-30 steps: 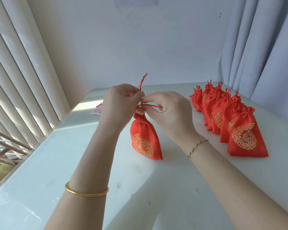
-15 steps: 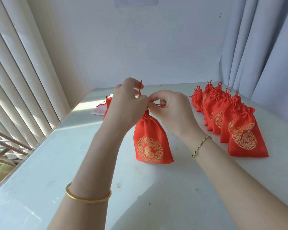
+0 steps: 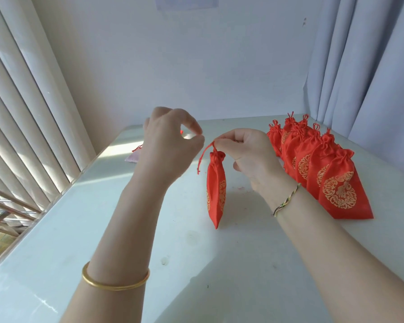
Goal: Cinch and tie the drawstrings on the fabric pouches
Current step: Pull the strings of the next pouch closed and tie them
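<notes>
The right hand (image 3: 250,157) is pinching the drawstring (image 3: 207,151), so the pouch (image 3: 216,187) is hanging at centre frame. The left hand (image 3: 170,145) fingers are nearly closed, holding nothing.

White table (image 3: 219,264) under my arms, glossy, a few small marks on it near the middle. Row of red pouches (image 3: 336,183) with gold round prints lies on it, overlapping, tops cinched, running from the nearest one back toward the wall. Far across the table from that row, at the sunlit edge, a pale pink piece (image 3: 131,157) lies flat with a bit of red cord (image 3: 137,148) on it. Can't tell if the hanging pouch's tip touches the table.
</notes>
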{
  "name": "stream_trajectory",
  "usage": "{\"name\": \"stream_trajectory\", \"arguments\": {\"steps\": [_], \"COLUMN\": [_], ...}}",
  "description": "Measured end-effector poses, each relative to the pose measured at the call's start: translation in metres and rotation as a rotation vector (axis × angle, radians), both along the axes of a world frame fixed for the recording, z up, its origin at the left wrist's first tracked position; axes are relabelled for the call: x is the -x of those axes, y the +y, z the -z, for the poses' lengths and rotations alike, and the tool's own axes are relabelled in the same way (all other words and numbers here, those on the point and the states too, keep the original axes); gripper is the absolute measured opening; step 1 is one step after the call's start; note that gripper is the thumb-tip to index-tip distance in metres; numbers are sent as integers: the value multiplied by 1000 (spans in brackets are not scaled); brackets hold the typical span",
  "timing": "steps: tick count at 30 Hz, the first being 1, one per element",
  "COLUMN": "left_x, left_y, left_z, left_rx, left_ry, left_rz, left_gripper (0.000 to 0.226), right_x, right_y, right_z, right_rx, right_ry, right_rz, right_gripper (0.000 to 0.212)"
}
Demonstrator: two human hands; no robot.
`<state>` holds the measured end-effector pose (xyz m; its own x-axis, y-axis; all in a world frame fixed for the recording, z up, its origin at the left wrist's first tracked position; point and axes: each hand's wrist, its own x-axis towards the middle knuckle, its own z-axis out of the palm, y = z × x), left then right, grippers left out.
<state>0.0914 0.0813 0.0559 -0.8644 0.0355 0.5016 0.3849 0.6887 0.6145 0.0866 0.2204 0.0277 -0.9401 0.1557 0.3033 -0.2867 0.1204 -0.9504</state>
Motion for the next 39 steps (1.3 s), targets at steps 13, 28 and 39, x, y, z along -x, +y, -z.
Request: {"name": "stream_trajectory", "arguments": {"steps": [13, 28, 39], "left_x": [3, 15, 17], "left_y": [12, 9, 7], "left_z": [9, 16, 19], "left_rx": [79, 64, 25], "left_ry": [-75, -26, -24], "left_rz": [72, 85, 122], "left_gripper": [9, 13, 20], "right_x": [-4, 6, 10], "right_y": [2, 5, 7], "right_z": [-6, 1, 7], "right_rx": [-59, 106, 442], "right_ry": [-14, -258, -457], "right_rz": [25, -118, -259], "right_gripper": [13, 19, 25]}}
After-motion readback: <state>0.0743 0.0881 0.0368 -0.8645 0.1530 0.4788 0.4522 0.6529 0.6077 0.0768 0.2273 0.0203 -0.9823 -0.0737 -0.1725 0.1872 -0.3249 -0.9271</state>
